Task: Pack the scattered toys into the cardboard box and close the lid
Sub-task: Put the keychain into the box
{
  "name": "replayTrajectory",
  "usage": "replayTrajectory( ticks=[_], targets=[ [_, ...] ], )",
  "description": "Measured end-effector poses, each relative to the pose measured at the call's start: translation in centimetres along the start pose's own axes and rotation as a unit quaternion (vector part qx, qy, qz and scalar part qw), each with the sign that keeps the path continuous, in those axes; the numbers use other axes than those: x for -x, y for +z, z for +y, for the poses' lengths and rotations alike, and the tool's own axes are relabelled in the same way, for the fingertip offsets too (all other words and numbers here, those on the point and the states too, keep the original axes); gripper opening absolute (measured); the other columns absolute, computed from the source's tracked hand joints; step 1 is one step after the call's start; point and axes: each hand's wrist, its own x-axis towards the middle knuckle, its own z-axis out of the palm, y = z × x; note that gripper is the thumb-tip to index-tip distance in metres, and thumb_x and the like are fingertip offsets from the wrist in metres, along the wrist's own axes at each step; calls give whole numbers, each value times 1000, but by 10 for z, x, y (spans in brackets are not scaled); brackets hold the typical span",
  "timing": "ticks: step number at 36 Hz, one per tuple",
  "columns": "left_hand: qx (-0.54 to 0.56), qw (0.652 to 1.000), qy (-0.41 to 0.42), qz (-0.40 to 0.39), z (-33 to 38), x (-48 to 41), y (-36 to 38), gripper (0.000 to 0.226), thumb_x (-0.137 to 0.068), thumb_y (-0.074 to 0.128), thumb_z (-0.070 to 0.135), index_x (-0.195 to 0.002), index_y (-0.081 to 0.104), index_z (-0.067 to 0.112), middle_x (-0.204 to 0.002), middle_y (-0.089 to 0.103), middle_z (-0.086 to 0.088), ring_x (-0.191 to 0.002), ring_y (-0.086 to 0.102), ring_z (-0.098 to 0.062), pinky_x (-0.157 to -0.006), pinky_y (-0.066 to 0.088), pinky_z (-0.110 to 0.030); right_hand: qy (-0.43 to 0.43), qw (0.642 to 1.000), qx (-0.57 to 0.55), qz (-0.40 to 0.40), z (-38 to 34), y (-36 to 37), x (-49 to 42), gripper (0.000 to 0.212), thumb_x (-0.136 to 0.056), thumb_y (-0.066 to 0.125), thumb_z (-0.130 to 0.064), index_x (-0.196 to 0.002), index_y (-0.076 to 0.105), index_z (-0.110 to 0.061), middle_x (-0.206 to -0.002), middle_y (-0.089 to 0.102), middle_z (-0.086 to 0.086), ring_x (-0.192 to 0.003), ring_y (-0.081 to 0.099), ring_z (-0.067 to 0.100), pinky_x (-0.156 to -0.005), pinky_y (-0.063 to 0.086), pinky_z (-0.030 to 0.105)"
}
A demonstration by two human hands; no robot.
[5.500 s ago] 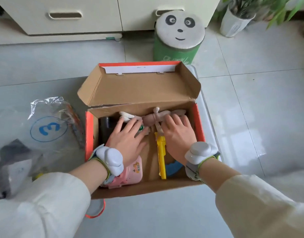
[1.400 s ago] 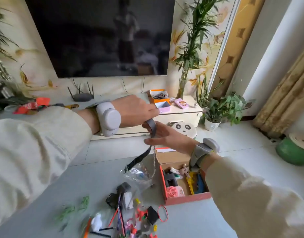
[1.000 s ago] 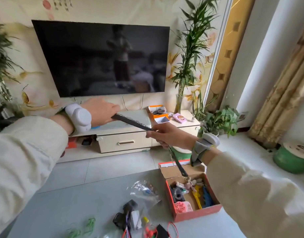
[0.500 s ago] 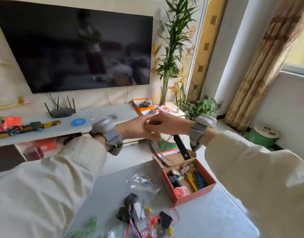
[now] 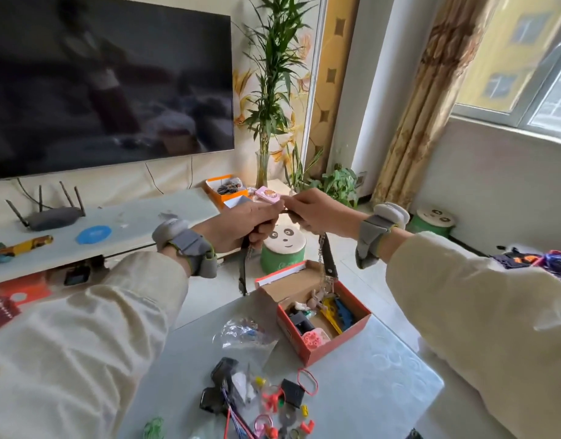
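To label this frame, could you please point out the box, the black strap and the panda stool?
Box [image 5: 342, 340], head view, red front wall.
Strap [image 5: 328, 259], head view, black length hanging above the box.
Panda stool [image 5: 283, 240], head view, face on top.

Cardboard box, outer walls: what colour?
Cardboard box walls are red-orange outside, brown inside; head view.

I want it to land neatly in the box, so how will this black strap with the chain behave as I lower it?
Probably floppy: the strap hangs limp below the left hand and right hand. Its chain dangles loose, so it may swing and catch on the box rim. It should fold or coil easily once inside.
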Motion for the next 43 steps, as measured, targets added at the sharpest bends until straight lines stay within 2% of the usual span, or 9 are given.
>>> replayTrajectory(
  ticks=[11,15,18,22,27,30,34,36,43],
  targets=[
    [59,996,-14,-67,-1,3,-9,27,-96,41,25,-72,41,12,-48,37,3,-47,39,-12,-57,39,-25,55,995,-67,-54,7,-4,3,51,-98,39,-43,-58,40,-11,-46,38,5,-40,55,19,-52,46,26],
    [106,993,-14,-58,1,4,-10,29,-96,41,29,-73,44,12,-55,45,1,-57,49,-16,-61,48,-26,45,988,-141,-38,6,-2,7,40,-100,38,-34,-69,42,-9,-52,36,5,-38,49,16,-45,46,23],
    [127,991,-25,-36,4,4,-6,41,-99,38,34,-66,50,13,-70,59,-2,-78,65,-18,-75,54,-34,29,954,-300,1,4,0,5,27,-100,41,-27,-81,45,-8,-59,27,2,-43,32,12,-41,37,21],
    [114,993,-16,-17,1,1,6,60,-101,28,37,-53,58,18,-106,62,-15,-104,58,-26,-89,47,-44,27,897,-439,49,-8,1,-1,31,-101,41,-25,-72,41,-12,-56,24,-1,-36,24,6,-36,20,17],
    [194,980,23,43,-6,-12,22,40,-100,27,43,-72,39,17,-80,41,-5,-74,58,-17,-77,46,-36,27,850,-520,84,-24,7,-7,35,-101,40,-22,-67,33,-15,-42,29,-6,-32,22,6,-35,15,14],
    [249,966,63,34,-7,-16,33,45,-99,19,45,-94,48,11,-72,39,2,-80,62,-20,-84,52,-49,23,831,-545,107,-29,9,-12,37,-102,39,-22,-66,32,-15,-41,25,-7,-31,21,6,-35,15,13],
    [179,981,66,19,-5,-11,35,55,-97,13,52,-87,51,13,-61,65,-8,-63,67,-26,-80,53,-46,13,839,-529,130,-30,4,-12,37,-102,39,-20,-66,31,-15,-45,24,-5,-33,23,7,-35,18,14],
    [169,984,44,20,-4,-11,32,53,-95,19,56,-81,45,13,-60,63,-10,-56,64,-25,-71,54,-40,14,840,-525,138,-26,1,-13,37,-102,39,-19,-66,33,-13,-49,24,-2,-33,23,8,-35,18,15],
    [128,989,-12,-67,-3,-10,37,47,-100,25,46,-108,54,11,-59,47,3,-50,45,-13,-57,38,-26,45,842,-516,149,-16,-11,-5,39,-99,46,-28,-64,32,-16,-41,23,-5,-32,20,8,-34,18,13]
  ],
)
